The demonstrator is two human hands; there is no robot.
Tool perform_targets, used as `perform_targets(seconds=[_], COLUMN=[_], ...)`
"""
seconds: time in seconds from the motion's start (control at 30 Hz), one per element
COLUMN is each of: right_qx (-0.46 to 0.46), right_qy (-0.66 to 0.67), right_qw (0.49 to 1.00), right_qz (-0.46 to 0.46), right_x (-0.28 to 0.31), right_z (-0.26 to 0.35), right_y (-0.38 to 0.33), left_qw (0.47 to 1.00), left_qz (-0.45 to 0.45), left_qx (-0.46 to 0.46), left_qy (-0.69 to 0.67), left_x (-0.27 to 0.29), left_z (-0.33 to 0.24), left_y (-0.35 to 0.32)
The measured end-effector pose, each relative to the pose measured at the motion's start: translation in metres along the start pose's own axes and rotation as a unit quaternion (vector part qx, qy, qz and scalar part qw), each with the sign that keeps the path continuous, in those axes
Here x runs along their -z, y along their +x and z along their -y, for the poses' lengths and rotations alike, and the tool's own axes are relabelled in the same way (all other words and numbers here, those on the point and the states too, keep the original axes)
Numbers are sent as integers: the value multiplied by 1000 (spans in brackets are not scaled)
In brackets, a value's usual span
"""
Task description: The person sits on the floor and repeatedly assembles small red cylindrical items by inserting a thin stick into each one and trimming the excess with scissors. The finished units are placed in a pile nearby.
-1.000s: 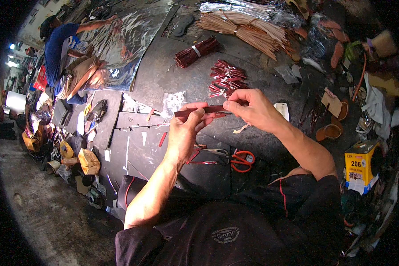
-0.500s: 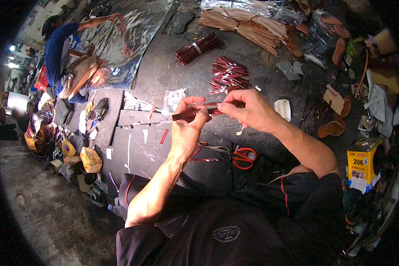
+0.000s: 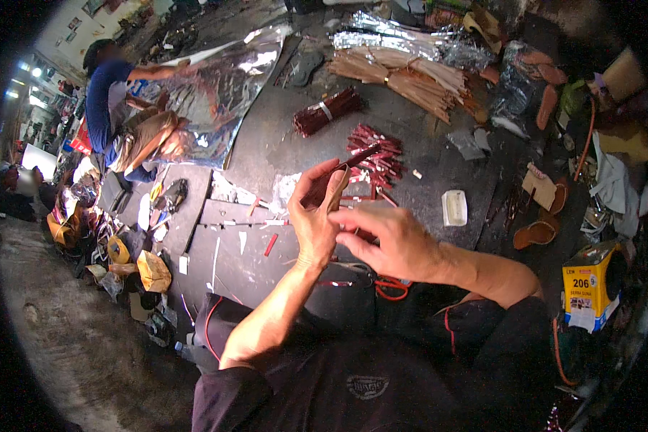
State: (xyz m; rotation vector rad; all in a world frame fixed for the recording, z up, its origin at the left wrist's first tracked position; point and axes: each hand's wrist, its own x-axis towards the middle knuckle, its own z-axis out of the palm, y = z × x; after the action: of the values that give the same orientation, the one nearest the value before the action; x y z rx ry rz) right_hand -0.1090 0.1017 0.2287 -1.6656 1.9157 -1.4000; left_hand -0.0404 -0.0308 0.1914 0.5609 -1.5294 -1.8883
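Dark-red strip (image 3: 360,156), in left grip (image 3: 314,222), far end jutting out

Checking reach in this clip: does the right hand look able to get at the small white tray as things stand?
Probably yes: the small white tray lies ahead and rightward of the right hand, with nothing visible blocking the way, though its fingers are close against the left hand.
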Motion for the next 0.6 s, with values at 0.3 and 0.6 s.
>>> perform_targets(seconds=[0.3,0.6], right_qx=[-268,-129], right_qy=[313,-211], right_qw=[892,936], right_qz=[187,250], right_x=[47,-134], right_z=[-112,-186], right_y=[-86,-244], left_qw=[931,993], left_qz=[77,24], left_qx=[18,0], left_qy=[-357,-115], left_x=[-37,-30], left_z=[-17,-9], left_y=[26,17])
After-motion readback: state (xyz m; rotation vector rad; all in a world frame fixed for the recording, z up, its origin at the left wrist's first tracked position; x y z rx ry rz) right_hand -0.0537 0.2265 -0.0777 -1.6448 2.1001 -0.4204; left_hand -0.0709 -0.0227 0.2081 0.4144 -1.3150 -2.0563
